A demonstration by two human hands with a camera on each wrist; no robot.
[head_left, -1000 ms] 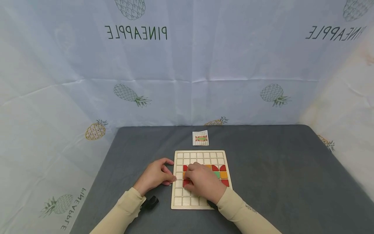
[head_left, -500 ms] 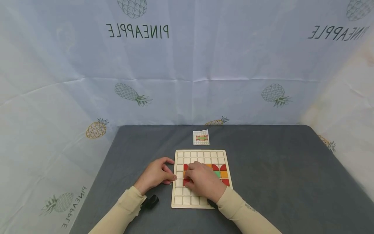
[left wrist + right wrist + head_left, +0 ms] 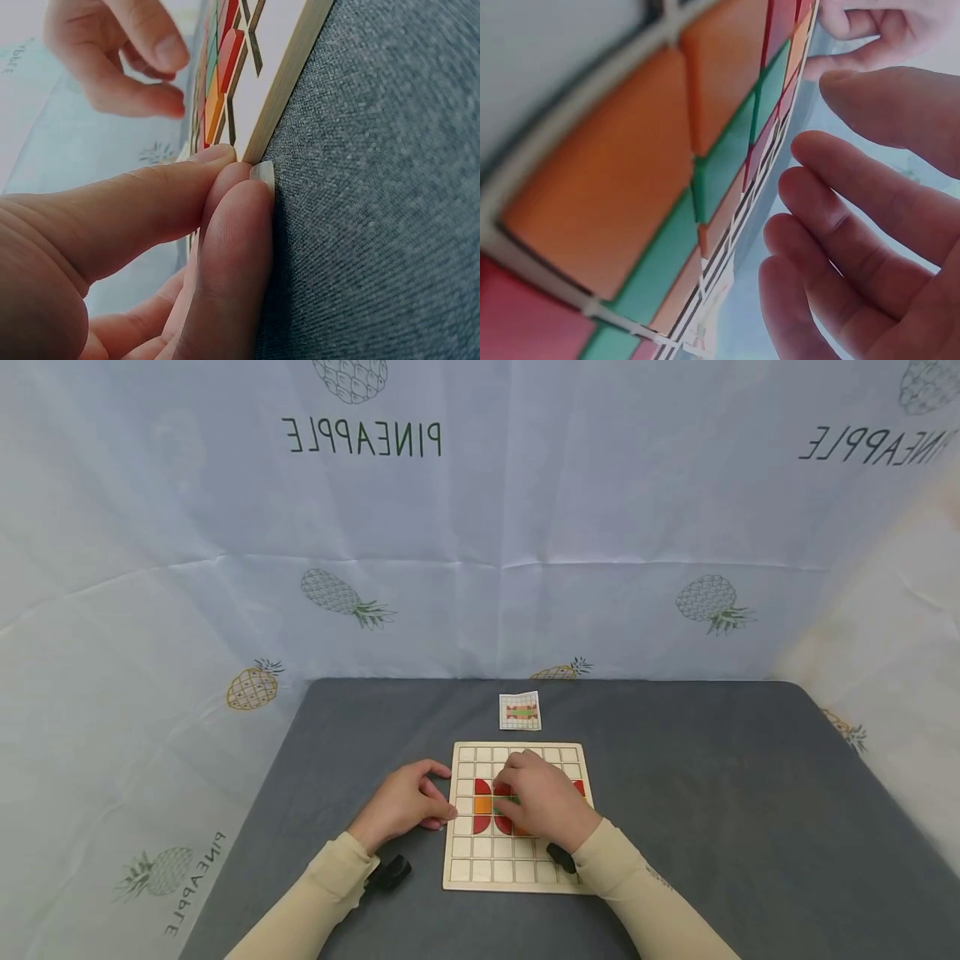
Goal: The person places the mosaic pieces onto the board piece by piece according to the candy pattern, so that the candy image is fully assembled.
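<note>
A pale wooden grid board lies on the table, with coloured tiles seated in its middle rows. Red rounded tiles and an orange tile show at its left. In the right wrist view, orange tiles and green tiles fill neighbouring squares. My left hand pinches the board's left edge, thumb on the rim and fingertip against the side. Over the tiles hovers my right hand, its fingers relaxed and apart from the board, holding nothing. It hides the middle tiles in the head view.
A small printed card with a coloured grid pattern lies behind the board. The dark grey table ends at a pineapple-print cloth. Black wrist devices sit at both cuffs.
My right hand has lifted off the left tiles and moved slightly right and farther back, uncovering red tiles and an orange one. My left hand stays at the board's edge.
</note>
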